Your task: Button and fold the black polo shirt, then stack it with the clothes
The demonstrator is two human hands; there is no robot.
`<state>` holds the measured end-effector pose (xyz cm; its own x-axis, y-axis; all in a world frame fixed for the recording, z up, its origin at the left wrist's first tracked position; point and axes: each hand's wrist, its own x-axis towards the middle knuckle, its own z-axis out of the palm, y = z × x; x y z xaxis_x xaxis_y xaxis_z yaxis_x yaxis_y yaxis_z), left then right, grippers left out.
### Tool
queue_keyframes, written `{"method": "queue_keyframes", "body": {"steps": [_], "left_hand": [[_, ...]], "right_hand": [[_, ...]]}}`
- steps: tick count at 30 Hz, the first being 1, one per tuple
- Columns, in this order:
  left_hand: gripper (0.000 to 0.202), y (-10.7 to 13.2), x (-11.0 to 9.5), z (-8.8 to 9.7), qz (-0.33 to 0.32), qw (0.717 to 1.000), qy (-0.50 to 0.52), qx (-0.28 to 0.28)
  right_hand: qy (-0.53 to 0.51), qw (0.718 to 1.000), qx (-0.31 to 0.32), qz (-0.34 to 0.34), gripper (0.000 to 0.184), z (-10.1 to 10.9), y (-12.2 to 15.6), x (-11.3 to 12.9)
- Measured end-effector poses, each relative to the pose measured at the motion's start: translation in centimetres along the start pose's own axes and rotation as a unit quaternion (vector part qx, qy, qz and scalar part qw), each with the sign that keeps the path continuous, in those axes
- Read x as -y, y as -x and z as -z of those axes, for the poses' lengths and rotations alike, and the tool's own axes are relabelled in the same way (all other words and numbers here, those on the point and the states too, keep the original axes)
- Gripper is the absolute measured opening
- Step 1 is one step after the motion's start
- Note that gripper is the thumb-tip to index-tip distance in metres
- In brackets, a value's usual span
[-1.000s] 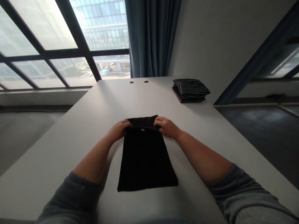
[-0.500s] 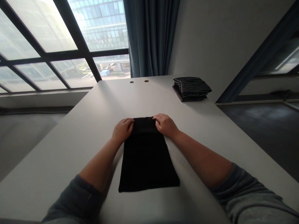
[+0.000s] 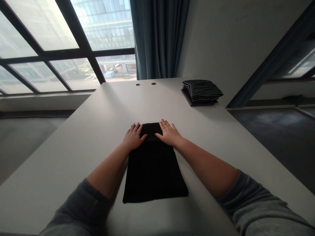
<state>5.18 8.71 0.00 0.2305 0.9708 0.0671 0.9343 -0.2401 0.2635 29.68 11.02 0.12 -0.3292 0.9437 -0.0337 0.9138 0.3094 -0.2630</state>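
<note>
On the near half of the white desk (image 3: 73,144), a long strip of folded black cloth (image 3: 154,172) lies flat, centred between the person's forearms, its long sides running near to far and its near end somewhat wider than its far end. A doubled band shows across the far end, and the black fabric hides any other detail.

Both hands rest palm down on that far end, open and flat, with the fingers spread and nothing pinched. The left hand (image 3: 134,137) lies at the cloth's left corner, its thumb across the fabric and its fingertips near the far edge. The right hand (image 3: 168,133) mirrors it at the right corner, its fingers reaching about to the far edge. The two hands are apart, with black cloth showing between them.

Far to the right on the desk sits a folded bundle of black cloth with thin white stripes (image 3: 202,90), on top of a dark flat base (image 3: 186,99). Two small round fittings (image 3: 145,84) are set near the desk's far edge, in front of a blue curtain (image 3: 157,36) and a large window (image 3: 49,70).
</note>
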Motion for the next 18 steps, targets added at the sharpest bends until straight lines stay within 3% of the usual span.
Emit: {"method": "queue_keyframes", "body": {"steps": [6, 12, 18], "left_hand": [[0.079, -0.1, 0.5, 0.2, -0.019, 1.000, 0.016, -0.002], [0.082, -0.1, 2.1, 0.6, -0.054, 0.997, 0.056, -0.007], [0.097, -0.2, 4.5, 0.6, 0.008, 0.998, 0.053, -0.016]], "right_hand": [[0.000, 1.000, -0.019, -0.007, 0.087, -0.1, 0.3, 0.3], [-0.014, 0.998, -0.032, -0.052, 0.098, -0.2, 0.5, 0.0], [-0.031, 0.994, -0.033, -0.099, 0.105, -0.2, 0.2, -2.3]]}}
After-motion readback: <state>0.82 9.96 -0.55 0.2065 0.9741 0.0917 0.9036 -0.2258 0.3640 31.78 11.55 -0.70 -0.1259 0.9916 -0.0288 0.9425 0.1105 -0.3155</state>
